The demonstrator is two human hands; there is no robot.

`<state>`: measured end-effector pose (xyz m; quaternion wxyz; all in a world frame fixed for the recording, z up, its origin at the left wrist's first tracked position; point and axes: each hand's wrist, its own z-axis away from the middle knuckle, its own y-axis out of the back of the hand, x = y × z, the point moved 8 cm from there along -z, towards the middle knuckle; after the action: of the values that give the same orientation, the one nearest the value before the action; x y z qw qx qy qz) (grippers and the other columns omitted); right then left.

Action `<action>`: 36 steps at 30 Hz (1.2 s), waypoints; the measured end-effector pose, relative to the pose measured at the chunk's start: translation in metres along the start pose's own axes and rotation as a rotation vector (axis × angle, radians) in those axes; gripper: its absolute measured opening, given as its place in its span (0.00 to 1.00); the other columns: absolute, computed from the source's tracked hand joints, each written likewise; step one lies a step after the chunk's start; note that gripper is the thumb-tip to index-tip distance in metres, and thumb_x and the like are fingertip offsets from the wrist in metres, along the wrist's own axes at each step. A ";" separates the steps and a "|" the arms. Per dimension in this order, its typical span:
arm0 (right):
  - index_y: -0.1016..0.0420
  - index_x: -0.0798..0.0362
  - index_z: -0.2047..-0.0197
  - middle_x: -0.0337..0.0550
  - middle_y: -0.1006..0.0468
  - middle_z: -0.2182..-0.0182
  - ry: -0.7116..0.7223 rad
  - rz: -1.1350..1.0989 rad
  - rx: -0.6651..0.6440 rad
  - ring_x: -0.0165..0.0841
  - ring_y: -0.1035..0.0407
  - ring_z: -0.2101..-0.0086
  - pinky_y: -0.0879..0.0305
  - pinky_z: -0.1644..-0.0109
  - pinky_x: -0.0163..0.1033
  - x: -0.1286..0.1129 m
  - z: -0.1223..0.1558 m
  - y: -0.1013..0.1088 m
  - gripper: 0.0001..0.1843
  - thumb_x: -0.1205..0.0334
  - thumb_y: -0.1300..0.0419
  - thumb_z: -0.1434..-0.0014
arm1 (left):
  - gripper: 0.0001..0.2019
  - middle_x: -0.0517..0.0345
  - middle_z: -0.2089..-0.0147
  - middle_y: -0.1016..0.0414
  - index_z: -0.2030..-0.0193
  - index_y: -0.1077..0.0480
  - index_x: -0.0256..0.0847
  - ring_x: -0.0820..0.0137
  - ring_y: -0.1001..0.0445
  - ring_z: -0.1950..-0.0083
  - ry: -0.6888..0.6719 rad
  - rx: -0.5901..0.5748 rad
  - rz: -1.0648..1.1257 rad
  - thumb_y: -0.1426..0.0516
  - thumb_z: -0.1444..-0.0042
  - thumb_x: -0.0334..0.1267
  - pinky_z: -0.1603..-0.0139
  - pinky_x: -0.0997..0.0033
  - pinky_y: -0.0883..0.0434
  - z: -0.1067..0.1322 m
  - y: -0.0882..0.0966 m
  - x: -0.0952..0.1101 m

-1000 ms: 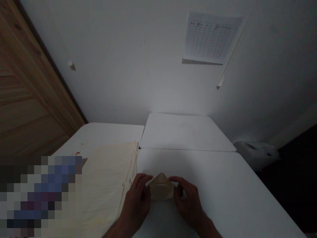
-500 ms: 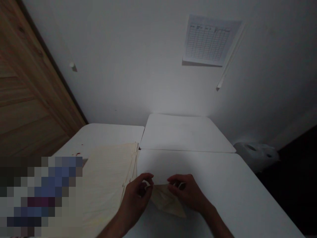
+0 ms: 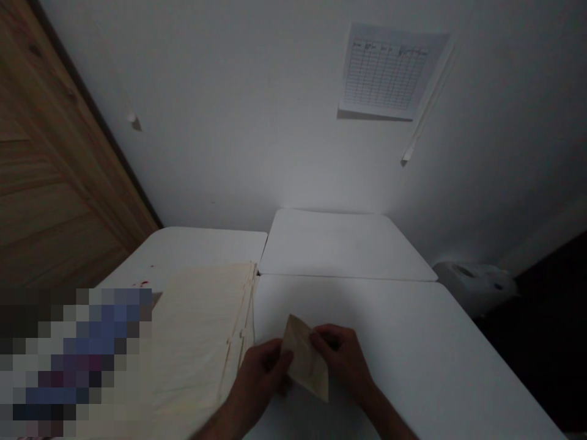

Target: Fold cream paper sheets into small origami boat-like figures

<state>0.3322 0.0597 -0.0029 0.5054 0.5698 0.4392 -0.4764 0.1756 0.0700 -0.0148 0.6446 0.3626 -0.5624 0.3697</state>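
Observation:
Between my hands, a small folded piece of beige cloth or paper [image 3: 305,360] is held tilted above the white table; which material it is I cannot tell. My left hand [image 3: 266,366] pinches its left edge, the thumb lying on the near face. At the upper right edge, the thumb and fingers of my right hand [image 3: 342,354] are closed on the same piece. Left of my hands lies a stack of large cream fabric sheets [image 3: 202,330], their layered edges showing along the right side.
The white tabletop [image 3: 403,342] is made of several panels with seams. A pixelated patch hides the lower left. Behind stands a wall with a printed table sheet [image 3: 385,73]. A wooden door [image 3: 59,171] is at left, and a whitish plastic bag-like object [image 3: 474,284] sits beyond the right edge.
The beige piece has turned from hanging below my fingertips to standing more upright, its face toward me. My left hand has moved slightly lower and its thumb now presses on the piece.

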 end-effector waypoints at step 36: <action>0.21 0.55 0.72 0.43 0.20 0.75 -0.034 0.072 0.002 0.34 0.25 0.74 0.32 0.70 0.32 0.006 0.006 -0.006 0.10 0.58 0.37 0.47 | 0.23 0.48 0.64 0.23 0.53 0.33 0.35 0.63 0.23 0.72 0.084 0.055 0.028 0.41 0.48 0.51 0.82 0.72 0.28 -0.001 0.004 -0.001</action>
<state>0.3266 0.0540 -0.0100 0.5290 0.5777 0.4093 -0.4678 0.1727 0.0726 -0.0153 0.6521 0.3567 -0.5295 0.4089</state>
